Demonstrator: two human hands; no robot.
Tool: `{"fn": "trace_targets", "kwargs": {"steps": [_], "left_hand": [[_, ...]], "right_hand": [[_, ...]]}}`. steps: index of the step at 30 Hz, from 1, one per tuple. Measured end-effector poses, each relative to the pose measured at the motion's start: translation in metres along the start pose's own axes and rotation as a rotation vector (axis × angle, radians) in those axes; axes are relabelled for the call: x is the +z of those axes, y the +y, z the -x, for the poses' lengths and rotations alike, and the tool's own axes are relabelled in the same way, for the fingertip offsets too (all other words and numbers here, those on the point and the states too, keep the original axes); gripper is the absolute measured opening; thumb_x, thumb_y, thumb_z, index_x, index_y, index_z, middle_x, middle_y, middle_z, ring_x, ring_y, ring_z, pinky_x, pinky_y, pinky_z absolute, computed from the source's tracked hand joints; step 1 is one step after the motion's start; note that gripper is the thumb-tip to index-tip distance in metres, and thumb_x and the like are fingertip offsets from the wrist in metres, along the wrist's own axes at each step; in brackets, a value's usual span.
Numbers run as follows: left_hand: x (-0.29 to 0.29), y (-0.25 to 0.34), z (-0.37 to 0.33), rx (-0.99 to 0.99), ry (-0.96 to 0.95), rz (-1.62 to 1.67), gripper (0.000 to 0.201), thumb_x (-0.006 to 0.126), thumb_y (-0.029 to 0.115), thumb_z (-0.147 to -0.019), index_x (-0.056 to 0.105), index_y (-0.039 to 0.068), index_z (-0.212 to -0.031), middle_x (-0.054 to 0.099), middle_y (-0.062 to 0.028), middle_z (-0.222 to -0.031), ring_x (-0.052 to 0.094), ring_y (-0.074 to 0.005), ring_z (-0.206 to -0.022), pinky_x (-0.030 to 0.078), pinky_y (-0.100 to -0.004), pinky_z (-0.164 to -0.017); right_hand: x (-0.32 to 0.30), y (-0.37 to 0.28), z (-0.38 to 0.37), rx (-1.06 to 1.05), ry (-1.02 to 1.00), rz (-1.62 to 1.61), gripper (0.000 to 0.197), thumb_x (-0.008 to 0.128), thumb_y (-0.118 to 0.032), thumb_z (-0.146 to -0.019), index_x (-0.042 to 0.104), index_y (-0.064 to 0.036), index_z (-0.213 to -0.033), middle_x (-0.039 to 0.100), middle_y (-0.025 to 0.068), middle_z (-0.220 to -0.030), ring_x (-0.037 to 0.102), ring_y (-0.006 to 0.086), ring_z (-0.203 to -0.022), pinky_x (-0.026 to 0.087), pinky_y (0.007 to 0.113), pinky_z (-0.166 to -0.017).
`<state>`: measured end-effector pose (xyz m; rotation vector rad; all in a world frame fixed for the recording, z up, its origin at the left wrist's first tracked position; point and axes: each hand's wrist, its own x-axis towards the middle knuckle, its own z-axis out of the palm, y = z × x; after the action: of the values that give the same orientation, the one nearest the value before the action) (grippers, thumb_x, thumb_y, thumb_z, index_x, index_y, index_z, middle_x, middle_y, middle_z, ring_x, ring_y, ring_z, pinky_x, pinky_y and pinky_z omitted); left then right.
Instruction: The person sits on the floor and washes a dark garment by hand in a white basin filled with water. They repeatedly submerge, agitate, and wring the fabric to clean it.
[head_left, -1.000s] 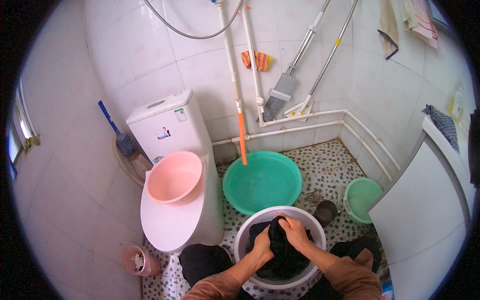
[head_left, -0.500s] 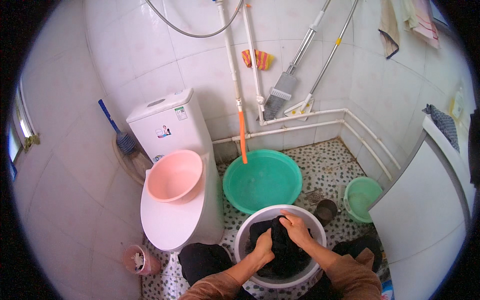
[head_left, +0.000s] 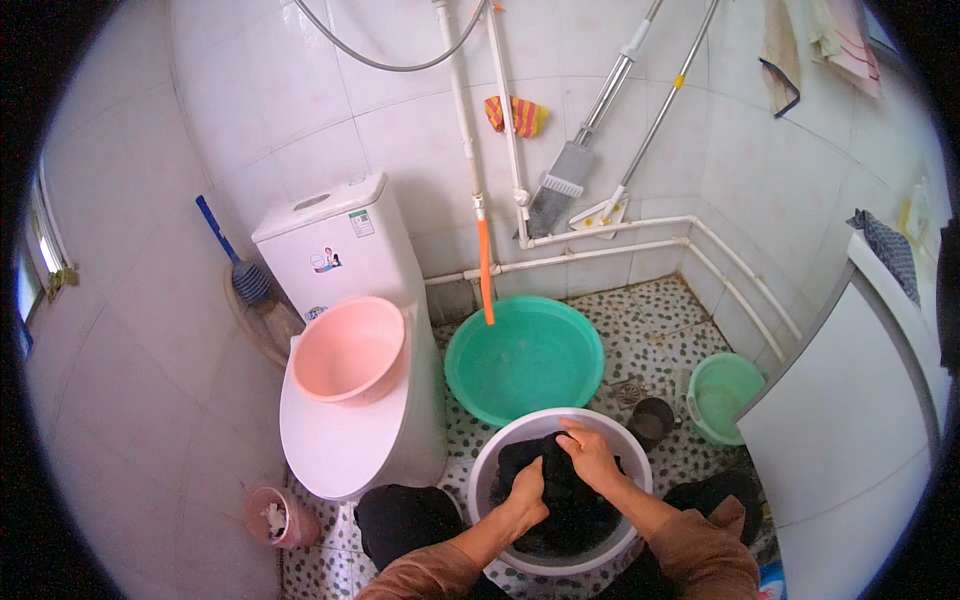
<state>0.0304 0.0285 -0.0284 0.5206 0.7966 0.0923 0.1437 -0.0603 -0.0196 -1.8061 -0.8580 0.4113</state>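
White toilet [head_left: 330, 455], lid down, is standing to the left of and beyond the white basin [head_left: 489, 453]; curved white cabinet [head_left: 850, 410] is occupying the area well to the right of the white basin; two long-handled mops, one grey [head_left: 570, 175] and one with a white head [head_left: 602, 214], are slanting up the tiled wall far beyond the white basin; large green basin [head_left: 525, 365] is sitting just beyond the white basin; the white basin itself is standing on the pebble-patterned floor between the person's knees; black cloth [head_left: 575, 515] is lying inside the white basin, wet-looking and bunched in the middle, its exact form staying unclear; pink basin [head_left: 350, 345] is resting on the toilet lid, left of and beyond the white basin; pale green basin [head_left: 722, 395] is standing right of and beyond the white basin; pink bin [head_left: 300, 525], holding crumpled white paper, is standing well left of the white basin; left hand [head_left: 529, 492], over the middle of the white basin, is gripping the cloth, thumb on top, fingertips hiding in its folds; right hand [head_left: 590, 452], over the far right part of the white basin, is clamping its fingers on the same cloth; dark cup [head_left: 655, 420] is standing just beyond the right rim of the white basin
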Motion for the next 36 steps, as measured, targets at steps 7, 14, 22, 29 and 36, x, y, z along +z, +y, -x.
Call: {"fn": "trace_targets", "kwargs": {"steps": [7,14,22,29,36], "left_hand": [[-0.015,0.023,0.02,0.256,-0.166,0.093,0.027,0.05,0.035,-0.101,0.062,0.011,-0.107,0.065,-0.0087,-0.102,0.065,-0.023,-0.098,0.056,-0.0381,-0.084],[0.005,-0.003,0.014,-0.029,0.001,-0.016,0.035,0.042,0.031,-0.105,0.064,0.009,-0.122,0.068,-0.0103,-0.118,0.063,-0.0278,-0.115,0.051,-0.0448,-0.099],[-0.022,0.022,0.029,0.183,-0.086,0.108,0.046,0.044,0.05,-0.102,0.061,0.015,-0.127,0.062,-0.0118,-0.126,0.061,-0.0321,-0.115,0.05,-0.0466,-0.099],[-0.007,0.004,0.004,-0.007,-0.114,0.273,0.039,0.043,0.043,-0.105,0.064,0.017,-0.123,0.066,-0.0078,-0.122,0.061,-0.0293,-0.116,0.048,-0.0472,-0.102],[-0.009,0.023,0.004,-0.051,0.027,0.231,0.046,0.046,0.049,-0.102,0.065,0.014,-0.125,0.067,-0.009,-0.122,0.061,-0.0337,-0.116,0.047,-0.0511,-0.103]], "right_hand": [[0.017,-0.051,0.048,-0.667,-0.145,0.138,0.034,0.069,-0.019,-0.092,0.069,-0.0014,-0.121,0.059,0.0118,-0.141,0.048,0.0326,-0.138,0.036,0.046,-0.112],[0.01,0.02,0.001,-0.115,0.055,0.109,0.03,0.068,-0.02,-0.091,0.071,0.0,-0.113,0.068,0.0172,-0.125,0.061,0.0357,-0.121,0.043,0.044,-0.106],[0.011,-0.053,0.045,-0.721,-0.078,0.177,0.037,0.075,-0.018,-0.083,0.072,-0.0031,-0.117,0.056,0.0133,-0.143,0.048,0.0339,-0.137,0.038,0.045,-0.112],[0.015,-0.015,0.024,-0.249,-0.025,0.077,0.028,0.068,-0.015,-0.092,0.073,-0.008,-0.119,0.056,0.0135,-0.145,0.052,0.0311,-0.133,0.038,0.044,-0.109],[0.011,-0.034,0.029,-0.355,0.079,-0.076,0.028,0.073,-0.014,-0.086,0.074,-0.0047,-0.113,0.061,0.0172,-0.137,0.056,0.034,-0.129,0.044,0.043,-0.108]]}}
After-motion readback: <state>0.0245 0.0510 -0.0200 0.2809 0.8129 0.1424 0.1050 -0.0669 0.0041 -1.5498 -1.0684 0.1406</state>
